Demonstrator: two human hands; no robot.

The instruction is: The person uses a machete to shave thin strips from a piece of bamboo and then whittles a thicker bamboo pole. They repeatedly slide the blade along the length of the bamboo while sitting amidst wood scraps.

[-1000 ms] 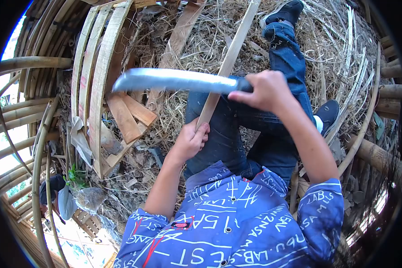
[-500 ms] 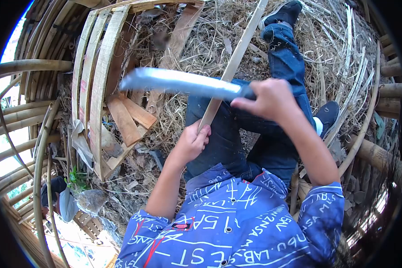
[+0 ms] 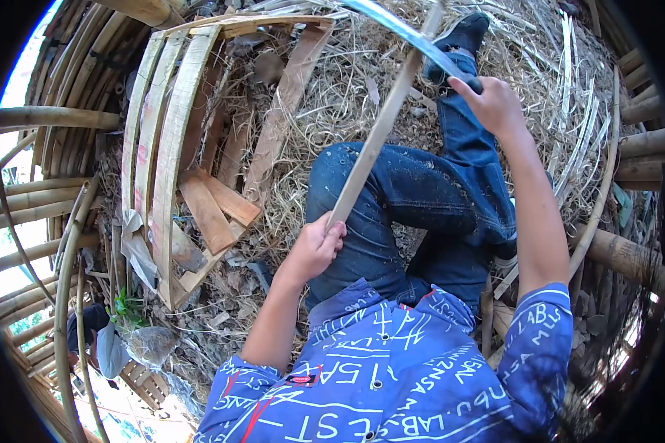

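Observation:
A long flat strip of bamboo or wood (image 3: 377, 136) slants up and away across my bent knee. Its near end is held in my left hand (image 3: 319, 245), fingers wrapped round it. My right hand (image 3: 495, 103) is closed on the dark handle of a long knife (image 3: 406, 33). The blade crosses the strip near its far end and points up and to the left, partly beyond the top edge of the view. Whether the edge touches the strip cannot be made out.
To the left stands a slatted wooden crate (image 3: 174, 140) with short boards (image 3: 207, 210) by it. Shavings (image 3: 336, 85) cover the ground ahead. Bamboo poles (image 3: 621, 255) lie at the right, and a bamboo wall (image 3: 33, 196) is at the left. Part of another person (image 3: 89, 325) shows lower left.
My right hand and the knife have moved up and away, from near the strip's lower half to its far part. My left hand has barely moved. The outstretched foot has shifted slightly left.

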